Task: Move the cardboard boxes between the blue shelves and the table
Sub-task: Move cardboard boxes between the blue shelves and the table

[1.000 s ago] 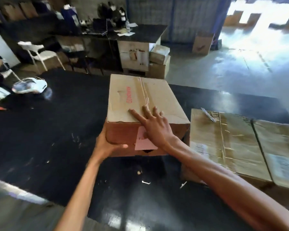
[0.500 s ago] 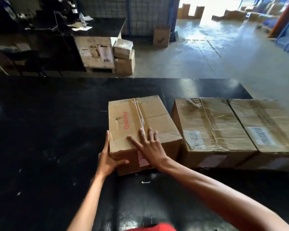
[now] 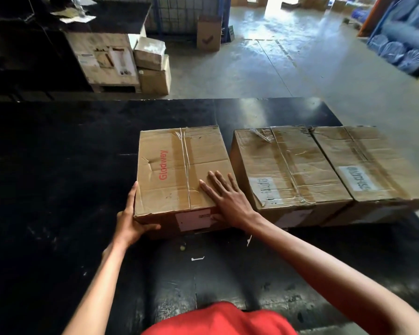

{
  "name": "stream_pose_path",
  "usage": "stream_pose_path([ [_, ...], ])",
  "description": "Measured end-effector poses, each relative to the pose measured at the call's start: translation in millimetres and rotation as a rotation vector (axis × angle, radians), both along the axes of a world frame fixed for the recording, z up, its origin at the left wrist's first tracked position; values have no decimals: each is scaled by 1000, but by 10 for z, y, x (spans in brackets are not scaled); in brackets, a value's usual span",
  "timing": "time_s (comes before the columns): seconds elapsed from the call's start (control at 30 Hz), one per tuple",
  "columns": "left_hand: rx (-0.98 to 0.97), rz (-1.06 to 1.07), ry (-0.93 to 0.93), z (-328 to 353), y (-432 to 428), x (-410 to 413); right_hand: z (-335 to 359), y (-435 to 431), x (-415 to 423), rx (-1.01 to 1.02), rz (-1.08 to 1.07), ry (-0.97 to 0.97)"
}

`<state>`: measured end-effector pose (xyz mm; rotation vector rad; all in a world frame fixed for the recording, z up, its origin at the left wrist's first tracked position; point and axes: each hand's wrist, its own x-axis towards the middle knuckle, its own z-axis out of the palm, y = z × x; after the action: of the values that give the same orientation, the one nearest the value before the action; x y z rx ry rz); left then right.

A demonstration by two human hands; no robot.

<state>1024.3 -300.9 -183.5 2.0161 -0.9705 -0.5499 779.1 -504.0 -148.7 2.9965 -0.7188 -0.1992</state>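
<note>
Glodway box (image 3: 181,170) now down on desk (image 3: 58,165), 9 o'clock of taped box (image 3: 288,165). Left hand (image 3: 128,223) braces corner, right hand (image 3: 227,199) flat on top, fingers (image 3: 214,181) straight on both. Placement looks nearly done.

Glossy concrete floor (image 3: 288,68), wire-mesh partition (image 3: 184,13) (sunlit doorway (image 3: 273,1) beyond), dark desk (image 3: 121,18).

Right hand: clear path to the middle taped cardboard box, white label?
Probably yes: right hand lies flat on the red-lettered cardboard box, beside the middle taped cardboard box; nothing lies between.
</note>
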Motion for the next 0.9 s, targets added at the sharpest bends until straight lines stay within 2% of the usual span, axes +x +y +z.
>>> stream_pose_path([
  [0.37,-20,15,-27,-8,80,-190,19,62,-248,54,4,18],
  [0.6,52,64,-35,86,75,-308,130,167,-403,42,-8,42],
  [0.9,117,47,-25,161,-99,-355,282,-153,-535,63,-75,145],
])
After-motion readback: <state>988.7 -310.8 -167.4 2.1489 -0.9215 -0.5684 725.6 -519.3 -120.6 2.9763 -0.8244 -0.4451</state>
